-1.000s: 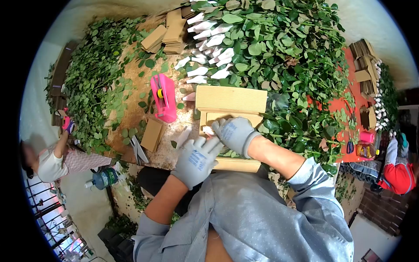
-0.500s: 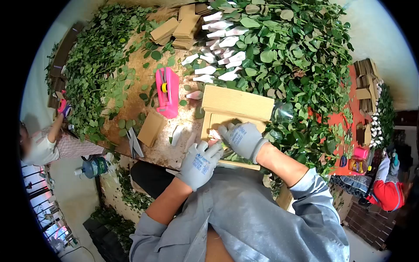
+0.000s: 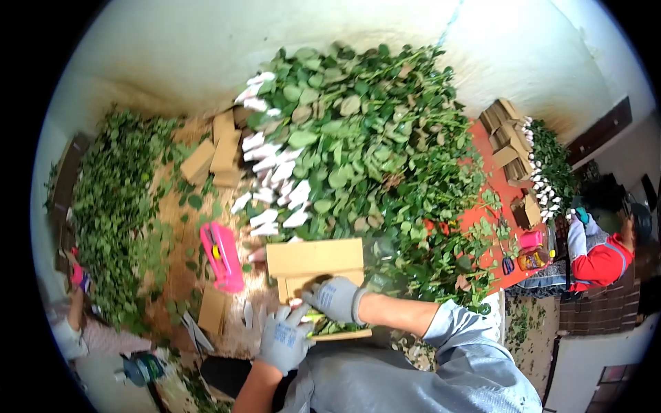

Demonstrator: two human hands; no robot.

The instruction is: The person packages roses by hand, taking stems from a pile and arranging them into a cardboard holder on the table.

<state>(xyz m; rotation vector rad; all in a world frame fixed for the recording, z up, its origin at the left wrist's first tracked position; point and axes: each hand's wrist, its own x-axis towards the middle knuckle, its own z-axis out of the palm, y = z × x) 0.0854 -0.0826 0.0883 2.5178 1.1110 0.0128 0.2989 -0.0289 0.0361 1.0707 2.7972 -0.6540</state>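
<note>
A folded sheet of corrugated cardboard [image 3: 315,257] lies at the table's near edge, its upper flap raised. Both my hands wear grey-white gloves with blue print. My right hand [image 3: 335,300] reaches into the cardboard, fingers bent round a pale pink rose [image 3: 296,302]. At the cardboard's lower left corner, my left hand [image 3: 284,339] has its fingertips closed at the same rose. Green stems and leaves [image 3: 332,326] show inside the fold below the right hand; the fingertips are partly hidden.
Roses in white sleeves [image 3: 279,168] lie piled with leafy stems [image 3: 372,151] beyond the cardboard. Left are a pink tool [image 3: 222,256], cardboard pieces [image 3: 214,310] and a grey metal tool [image 3: 197,333]. A person in red [image 3: 597,265] is at right; another person's hand [image 3: 80,277] is at left.
The camera view has tilted up, so the table sits lower and left and more wall shows. My hands stay at the rose and cardboard with only slight finger movement.
</note>
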